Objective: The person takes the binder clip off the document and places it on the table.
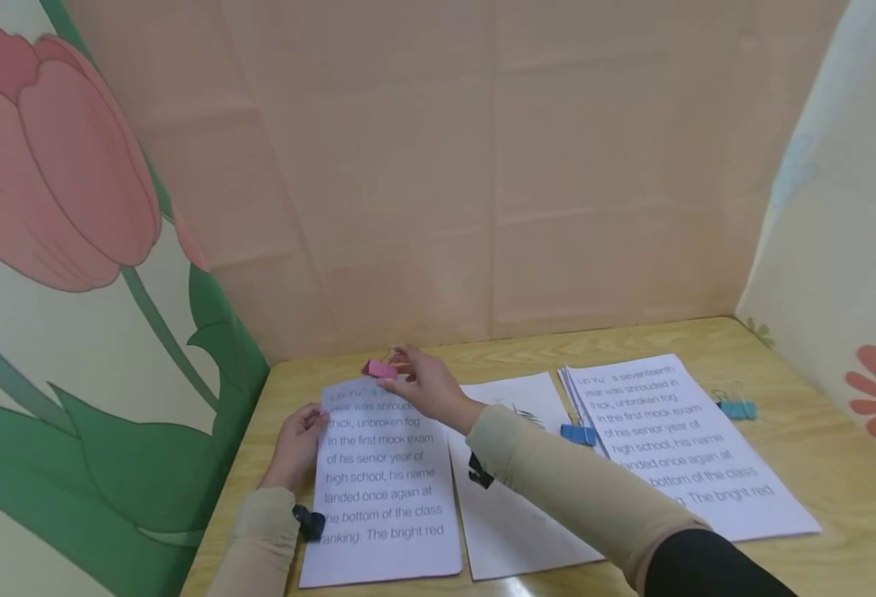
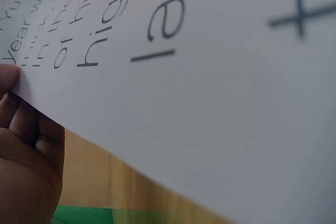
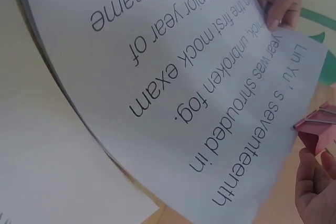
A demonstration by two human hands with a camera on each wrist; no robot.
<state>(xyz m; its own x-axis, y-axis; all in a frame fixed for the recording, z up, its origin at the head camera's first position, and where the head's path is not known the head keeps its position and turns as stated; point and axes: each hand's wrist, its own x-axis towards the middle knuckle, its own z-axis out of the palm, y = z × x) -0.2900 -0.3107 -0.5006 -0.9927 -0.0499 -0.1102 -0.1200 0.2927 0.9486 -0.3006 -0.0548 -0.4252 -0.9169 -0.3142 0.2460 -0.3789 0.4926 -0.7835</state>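
My left hand [image 1: 299, 439] pinches the left edge of a stack of printed paper [image 1: 382, 489], thumb on top and fingers beneath, as the left wrist view shows with the same hand [image 2: 31, 150]. At the top edge of this stack, my right hand [image 1: 430, 385] holds a pink binder clip [image 1: 380, 369] by its wire handles. In the right wrist view the clip [image 3: 317, 127] sits right at the paper's top edge, its wide side facing the sheets. The sheets bow upward a little between the hands.
To the right lies a sheet with a leaf drawing [image 1: 520, 514], partly under my right forearm. Beyond it is another printed stack [image 1: 692, 448] with a blue binder clip [image 1: 578, 434] at its left edge. A second blue clip [image 1: 738, 410] lies on the wooden table [image 1: 841, 464].
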